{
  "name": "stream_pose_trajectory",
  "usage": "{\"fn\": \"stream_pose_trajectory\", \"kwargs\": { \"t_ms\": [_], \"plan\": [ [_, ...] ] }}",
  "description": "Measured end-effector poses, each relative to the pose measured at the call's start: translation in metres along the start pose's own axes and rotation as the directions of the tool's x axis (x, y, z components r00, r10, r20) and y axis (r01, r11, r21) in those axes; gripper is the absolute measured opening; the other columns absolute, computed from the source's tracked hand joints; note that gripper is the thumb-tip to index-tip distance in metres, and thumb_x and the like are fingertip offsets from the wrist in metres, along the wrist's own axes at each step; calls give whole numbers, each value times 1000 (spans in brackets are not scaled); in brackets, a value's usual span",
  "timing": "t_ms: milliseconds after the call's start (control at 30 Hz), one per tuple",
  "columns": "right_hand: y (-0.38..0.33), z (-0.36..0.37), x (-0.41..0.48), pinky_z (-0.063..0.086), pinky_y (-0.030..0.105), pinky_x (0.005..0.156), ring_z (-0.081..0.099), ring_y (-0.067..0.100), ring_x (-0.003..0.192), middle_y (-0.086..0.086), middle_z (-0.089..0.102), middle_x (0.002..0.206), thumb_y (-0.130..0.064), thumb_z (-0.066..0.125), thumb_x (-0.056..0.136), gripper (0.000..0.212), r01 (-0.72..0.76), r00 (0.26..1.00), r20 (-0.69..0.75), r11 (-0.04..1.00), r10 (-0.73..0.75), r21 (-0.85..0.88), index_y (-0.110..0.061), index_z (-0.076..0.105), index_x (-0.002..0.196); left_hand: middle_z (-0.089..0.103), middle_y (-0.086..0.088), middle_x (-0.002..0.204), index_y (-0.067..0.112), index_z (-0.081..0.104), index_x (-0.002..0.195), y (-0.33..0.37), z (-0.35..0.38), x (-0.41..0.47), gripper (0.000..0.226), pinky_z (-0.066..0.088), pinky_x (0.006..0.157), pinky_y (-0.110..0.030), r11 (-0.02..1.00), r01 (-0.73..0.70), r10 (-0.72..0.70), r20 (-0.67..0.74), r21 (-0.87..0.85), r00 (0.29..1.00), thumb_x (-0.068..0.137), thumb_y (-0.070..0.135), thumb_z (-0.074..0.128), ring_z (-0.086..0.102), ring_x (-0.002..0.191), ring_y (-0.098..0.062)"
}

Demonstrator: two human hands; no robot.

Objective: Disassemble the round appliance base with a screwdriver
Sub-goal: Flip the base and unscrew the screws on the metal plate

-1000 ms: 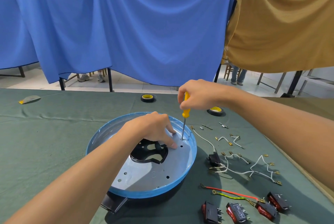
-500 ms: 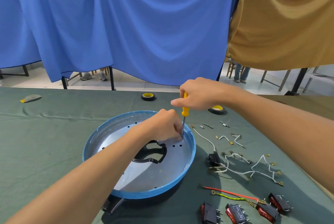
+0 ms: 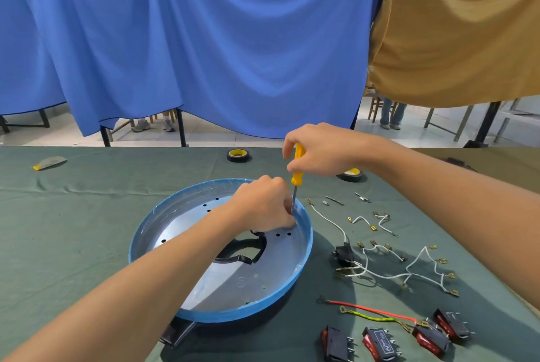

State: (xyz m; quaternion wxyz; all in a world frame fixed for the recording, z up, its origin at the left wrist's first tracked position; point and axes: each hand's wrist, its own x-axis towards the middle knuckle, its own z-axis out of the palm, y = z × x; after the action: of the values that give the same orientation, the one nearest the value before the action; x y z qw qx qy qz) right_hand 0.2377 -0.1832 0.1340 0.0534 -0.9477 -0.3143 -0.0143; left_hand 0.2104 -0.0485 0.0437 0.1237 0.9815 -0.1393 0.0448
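**A:** Right hand (image 3: pixel 324 151) first: what did it have?

**B:** It gripped the yellow handle of the screwdriver (image 3: pixel 298 168), fingers and thumb curled round it. The tool stood nearly upright, metal shaft pointing down.

**A:** And the tip?

**B:** It went down inside the round appliance base (image 3: pixel 239 315), close to the far right of the rim. The left hand (image 3: pixel 263 206) hid the very end.

**A:** How was that left hand set?

**B:** Knuckles up, fingers curled down toward the base's grey floor, right at the shaft. Whether they pinched anything, I couldn't tell.

**A:** Where did the base sit?

**B:** On the green table cloth (image 3: pixel 73 230), near the middle, open side up, with small holes in its floor. A black part (image 3: pixel 248 247) showed at a central opening, partly under the left forearm.

**A:** Anything else in the head view?

**B:** Right of the base lay white wires (image 3: pixel 362 269) with brass terminals, a red wire (image 3: pixel 368 307) and a yellow-green wire (image 3: pixel 371 315). Red rocker switches (image 3: pixel 380 342) lay at the near edge. One tape roll (image 3: pixel 239 154) lay farther back, and a second tape roll (image 3: pixel 350 174) sat just under the right wrist. Blue cloth (image 3: pixel 204 40) and tan cloth (image 3: pixel 455 40) hung behind the table.
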Motion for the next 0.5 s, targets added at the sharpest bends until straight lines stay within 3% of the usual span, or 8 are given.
{"fn": "stream_pose_trajectory", "kwargs": {
  "t_ms": [133, 233, 300, 400, 500],
  "plan": [
    [0, -1, -1, 36, 26, 55, 53, 11, 77, -9, 56, 85, -37, 57, 89, 17, -28, 999, 17, 1000, 28, -14, -24, 60, 99, 57, 8, 68, 29, 55, 66, 0, 2, 0, 21, 40, 54, -26, 1000, 6, -6, 23, 0, 1000, 77, 39, 69, 52, 67, -14],
    [3, 3, 0, 38, 32, 59, 51, 23, 71, 5, 58, 72, -52, 55, 91, 45, -59, 997, -46, 997, 57, -40, -8, 61, 84, 64, 9, 76, 31, 64, 71, -7, -2, 0, 10, 54, 70, -36, 995, -12, 18, 64, -94, 998, 77, 33, 71, 60, 79, -18],
    [3, 4, -1, 39, 31, 58, 50, 21, 70, 4, 59, 71, -45, 59, 91, 37, -27, 999, -48, 999, 25, -35, -9, 65, 85, 63, 14, 72, 30, 71, 73, -11, -4, 0, 7, 54, 74, -35, 989, -45, 58, 91, -138, 994, 78, 26, 73, 60, 80, -16],
    [0, -5, -6, 37, 26, 55, 54, 12, 75, -10, 58, 80, -35, 65, 86, 12, 21, 999, 42, 999, -19, -41, -25, 64, 93, 65, 12, 77, 25, 77, 83, -14, -4, 1, 8, 53, 80, -35, 988, -85, 97, 81, -132, 992, 81, 20, 71, 61, 85, -15],
    [-3, -11, -9, 34, 24, 54, 52, 3, 72, -15, 56, 83, -32, 69, 82, 16, 36, 990, 141, 997, -25, -70, -29, 63, 97, 70, 6, 87, 25, 78, 89, -13, 0, 3, 14, 53, 82, -39, 987, -96, 107, 74, -129, 992, 83, 17, 68, 60, 89, -19]
  ]
}}
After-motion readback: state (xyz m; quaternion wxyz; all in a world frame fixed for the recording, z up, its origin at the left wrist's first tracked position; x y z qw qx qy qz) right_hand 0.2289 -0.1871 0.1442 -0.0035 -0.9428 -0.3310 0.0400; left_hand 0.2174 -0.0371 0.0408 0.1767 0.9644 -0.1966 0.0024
